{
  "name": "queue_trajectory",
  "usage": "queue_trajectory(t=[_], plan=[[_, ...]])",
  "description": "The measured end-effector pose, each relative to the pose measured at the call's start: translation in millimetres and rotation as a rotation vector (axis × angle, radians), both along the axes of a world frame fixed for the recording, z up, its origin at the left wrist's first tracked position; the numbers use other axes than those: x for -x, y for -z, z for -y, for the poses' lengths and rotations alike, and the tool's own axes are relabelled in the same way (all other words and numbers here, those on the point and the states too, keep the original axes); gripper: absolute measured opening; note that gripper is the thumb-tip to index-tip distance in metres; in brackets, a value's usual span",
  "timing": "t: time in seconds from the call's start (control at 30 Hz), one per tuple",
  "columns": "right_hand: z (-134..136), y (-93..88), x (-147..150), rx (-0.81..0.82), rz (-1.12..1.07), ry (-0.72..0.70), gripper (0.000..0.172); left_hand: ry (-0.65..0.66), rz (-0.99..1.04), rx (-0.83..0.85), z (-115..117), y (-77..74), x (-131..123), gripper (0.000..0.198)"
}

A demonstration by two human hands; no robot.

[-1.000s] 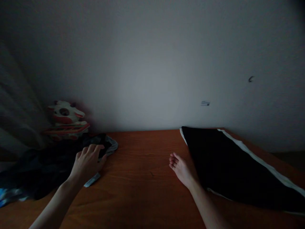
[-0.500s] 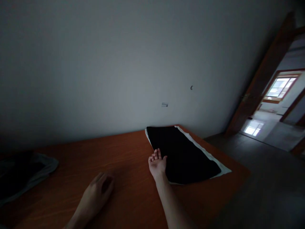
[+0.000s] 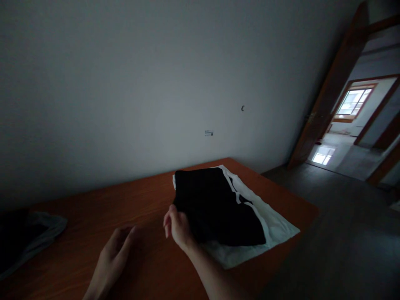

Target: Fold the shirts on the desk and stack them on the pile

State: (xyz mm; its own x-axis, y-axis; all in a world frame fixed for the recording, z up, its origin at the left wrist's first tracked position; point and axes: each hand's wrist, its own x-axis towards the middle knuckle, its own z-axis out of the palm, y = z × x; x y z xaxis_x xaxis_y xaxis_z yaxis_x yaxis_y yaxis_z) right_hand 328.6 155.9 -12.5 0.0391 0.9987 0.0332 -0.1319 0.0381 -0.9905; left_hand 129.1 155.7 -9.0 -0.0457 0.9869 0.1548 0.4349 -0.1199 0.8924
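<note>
A folded black garment (image 3: 215, 204) lies on top of a white one (image 3: 275, 227) at the right end of an orange-brown wooden table (image 3: 125, 208). My right hand (image 3: 176, 225) grips the black garment's near left edge and lifts it, fingers curled round the cloth. My left hand (image 3: 114, 258) rests low over the bare tabletop to the left, fingers loosely apart, with nothing in it.
A dark heap of clothes with a pale edge (image 3: 28, 239) sits at the table's left end. A plain wall (image 3: 140, 83) stands right behind the table. To the right the floor (image 3: 337, 233) drops away toward an open wooden doorway (image 3: 346, 121).
My view swung right. My left hand left the clothes heap and came to the table's middle. My right hand closed on the black garment's edge and raised it, baring the white cloth beneath.
</note>
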Motion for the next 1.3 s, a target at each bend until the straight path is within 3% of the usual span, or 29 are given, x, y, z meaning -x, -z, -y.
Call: queue_trajectory(t=[0.1, 0.2, 0.27, 0.3, 0.33, 0.37, 0.47, 0.57, 0.63, 0.73, 0.87, 0.97, 1.03, 1.17, 1.23, 1.3], plan=[[14.7, 0.2, 30.2, 0.112, 0.228, -0.748, 0.067, 0.011, 0.056, 0.012, 1.3, -3.1, 1.0, 0.065], [21.0, -10.3, 41.3, 0.198, 0.193, -1.339, 0.051, 0.132, -0.006, 0.028, 7.0, -4.2, -2.9, 0.055], [22.8, -21.1, 35.2, 0.224, 0.013, -1.619, 0.067, 0.226, -0.122, -0.040, 9.8, -1.1, -5.7, 0.047], [24.0, -26.5, 28.6, 0.210, -0.106, -1.656, 0.076, 0.275, -0.183, -0.098, 10.3, 1.5, -6.8, 0.045], [25.5, -31.7, 20.2, 0.171, -0.236, -1.577, 0.080, 0.315, -0.242, -0.157, 10.4, 4.2, -7.7, 0.042], [26.9, -36.6, 10.7, 0.119, -0.369, -1.388, 0.080, 0.354, -0.295, -0.195, 10.3, 6.6, -8.6, 0.038], [26.8, -48.7, -19.7, 0.004, -0.694, -0.604, 0.064, 0.404, -0.342, -0.181, 10.5, 7.1, -12.0, 0.033], [13.3, -52.2, -48.3, -0.078, -0.831, 0.024, 0.046, 0.275, -0.190, -0.117, 11.8, -2.3, -13.1, 0.037], [-0.5, -46.6, -65.7, -0.121, -0.726, 0.361, 0.040, 0.102, -0.050, -0.106, 10.8, -9.1, -8.6, 0.045], [-17.0, -29.5, -84.5, -0.125, -0.265, 0.698, 0.038, -0.156, 0.096, -0.084, 4.7, -13.3, 7.7, 0.053], [-18.5, -5.8, -83.9, -0.104, 0.131, 0.740, 0.036, -0.319, 0.260, 0.037, -3.9, -11.6, 30.8, 0.056], [-10.9, 4.6, -71.4, 0.000, 0.612, 0.638, 0.036, -0.377, 0.334, 0.027, -3.0, -13.0, 35.4, 0.055], [-7.4, 6.5, -65.0, 0.064, 0.808, 0.517, 0.029, -0.326, 0.293, -0.019, 1.3, -15.0, 32.7, 0.047], [-7.5, -3.0, -59.7, 0.059, 0.834, 0.386, 0.004, -0.024, -0.133, -0.207, 12.4, -17.0, 19.3, 0.038], [-6.4, -12.0, -54.4, -0.064, 0.676, 0.346, 0.009, 0.066, -0.359, -0.310, 16.3, -15.4, 11.0, 0.037], [-0.7, -20.1, -43.0, -0.233, 0.435, 0.227, 0.019, 0.091, -0.445, -0.370, 17.5, -11.4, 4.5, 0.049]])
